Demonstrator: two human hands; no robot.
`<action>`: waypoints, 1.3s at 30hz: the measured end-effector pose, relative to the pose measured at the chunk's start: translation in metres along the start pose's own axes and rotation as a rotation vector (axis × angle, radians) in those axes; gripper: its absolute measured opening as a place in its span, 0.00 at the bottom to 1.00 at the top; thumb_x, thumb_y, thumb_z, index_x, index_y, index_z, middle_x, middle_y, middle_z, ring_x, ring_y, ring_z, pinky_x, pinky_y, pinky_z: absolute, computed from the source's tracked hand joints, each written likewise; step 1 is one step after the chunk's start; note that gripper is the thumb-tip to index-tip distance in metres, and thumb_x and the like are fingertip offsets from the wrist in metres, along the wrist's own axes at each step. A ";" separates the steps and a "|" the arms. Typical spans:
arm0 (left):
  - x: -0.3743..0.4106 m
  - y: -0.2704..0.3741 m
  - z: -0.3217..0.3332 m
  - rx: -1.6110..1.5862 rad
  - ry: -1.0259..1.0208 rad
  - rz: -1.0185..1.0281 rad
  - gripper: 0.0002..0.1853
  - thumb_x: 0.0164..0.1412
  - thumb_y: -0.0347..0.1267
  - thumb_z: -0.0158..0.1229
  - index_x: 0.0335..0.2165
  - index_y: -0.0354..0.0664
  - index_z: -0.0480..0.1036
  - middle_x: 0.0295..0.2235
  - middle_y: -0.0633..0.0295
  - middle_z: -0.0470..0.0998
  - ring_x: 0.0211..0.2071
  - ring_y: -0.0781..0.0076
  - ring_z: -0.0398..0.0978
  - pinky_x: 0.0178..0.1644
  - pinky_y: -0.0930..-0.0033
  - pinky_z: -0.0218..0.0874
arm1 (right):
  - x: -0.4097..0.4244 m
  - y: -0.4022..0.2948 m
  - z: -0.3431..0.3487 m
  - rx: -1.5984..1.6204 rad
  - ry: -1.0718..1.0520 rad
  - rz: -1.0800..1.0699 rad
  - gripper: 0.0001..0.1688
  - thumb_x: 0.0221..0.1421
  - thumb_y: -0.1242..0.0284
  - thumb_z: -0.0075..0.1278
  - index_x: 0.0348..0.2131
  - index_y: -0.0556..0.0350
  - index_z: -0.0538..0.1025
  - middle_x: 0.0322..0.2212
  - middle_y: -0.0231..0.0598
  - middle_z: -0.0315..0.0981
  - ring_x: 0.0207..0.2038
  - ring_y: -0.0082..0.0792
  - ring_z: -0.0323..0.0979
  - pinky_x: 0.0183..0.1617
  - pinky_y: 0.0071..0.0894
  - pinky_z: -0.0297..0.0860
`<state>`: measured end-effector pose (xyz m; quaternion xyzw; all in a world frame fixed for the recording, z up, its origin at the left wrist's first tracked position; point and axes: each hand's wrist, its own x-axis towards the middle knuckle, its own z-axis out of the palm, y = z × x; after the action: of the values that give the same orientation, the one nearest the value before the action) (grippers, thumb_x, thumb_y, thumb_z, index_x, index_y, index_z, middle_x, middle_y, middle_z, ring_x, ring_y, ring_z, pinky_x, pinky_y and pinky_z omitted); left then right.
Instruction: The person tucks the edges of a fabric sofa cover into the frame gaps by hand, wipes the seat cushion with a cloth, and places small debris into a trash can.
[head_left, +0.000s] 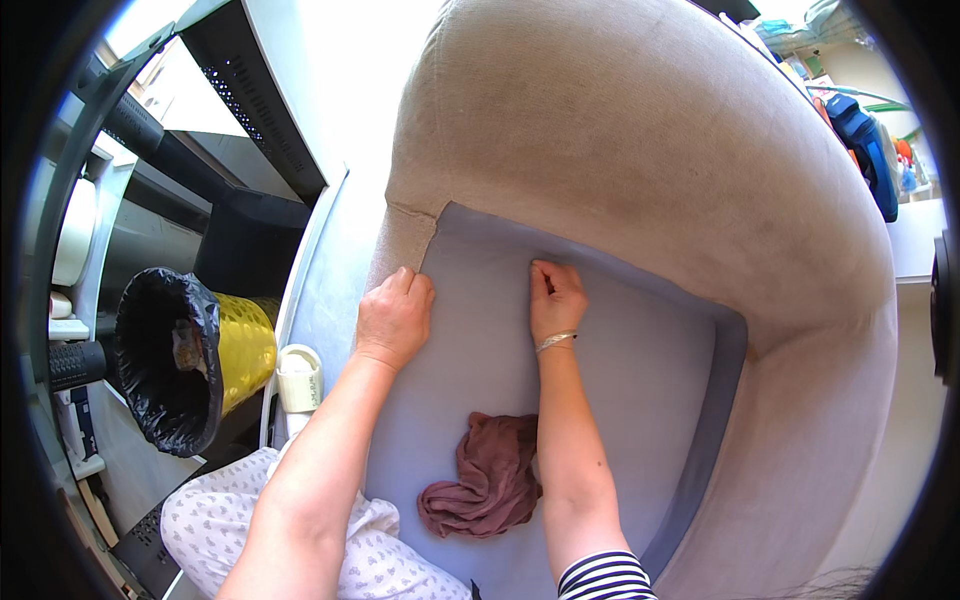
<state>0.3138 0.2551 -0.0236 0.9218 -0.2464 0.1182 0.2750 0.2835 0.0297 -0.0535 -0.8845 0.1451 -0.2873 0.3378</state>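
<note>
Before me is a sofa with beige upholstery (600, 120) around a recessed grey fabric seat base (480, 337). My left hand (395, 315) is curled into a fist at the left border of this base, by the beige fabric edge. Nothing shows in it, though its fingertips are hidden. Farther right, my right hand (557, 300) touches the grey fabric close to the backrest, thumb and fingers drawn together. No object is visible between them. A crumpled maroon cloth (487, 480) lies on the base, left of my right forearm, which partly covers it.
To the left, a yellow bin (247, 349) with a black liner lies tilted towards me, some waste inside. A pale slide sandal (298, 382) is beside it. Black metal shelving (255, 97) stands at upper left. Behind the backrest is a blue bag (862, 142).
</note>
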 end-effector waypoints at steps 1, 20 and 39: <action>0.000 0.000 -0.001 -0.015 0.000 -0.006 0.05 0.50 0.28 0.57 0.25 0.44 0.68 0.25 0.61 0.67 0.26 0.60 0.71 0.29 0.61 0.65 | 0.001 0.001 0.001 -0.046 -0.006 -0.063 0.05 0.49 0.75 0.55 0.30 0.56 0.76 0.25 0.39 0.71 0.24 0.37 0.69 0.29 0.33 0.68; 0.001 0.001 -0.004 -0.025 0.022 -0.011 0.04 0.50 0.27 0.57 0.24 0.42 0.68 0.24 0.59 0.67 0.25 0.58 0.71 0.28 0.61 0.65 | 0.001 -0.031 0.022 0.026 -0.117 -0.094 0.01 0.51 0.75 0.52 0.28 0.51 0.74 0.27 0.39 0.69 0.27 0.38 0.69 0.30 0.34 0.67; 0.002 0.003 -0.008 -0.101 -0.050 -0.010 0.03 0.53 0.30 0.54 0.26 0.43 0.69 0.28 0.59 0.69 0.31 0.58 0.73 0.35 0.58 0.66 | -0.045 -0.034 -0.001 -0.007 -0.183 -0.180 0.04 0.51 0.76 0.52 0.30 0.56 0.73 0.28 0.39 0.70 0.24 0.38 0.69 0.28 0.34 0.67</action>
<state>0.3133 0.2570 -0.0155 0.9107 -0.2540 0.0814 0.3154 0.2489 0.0744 -0.0481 -0.9175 0.0348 -0.2341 0.3196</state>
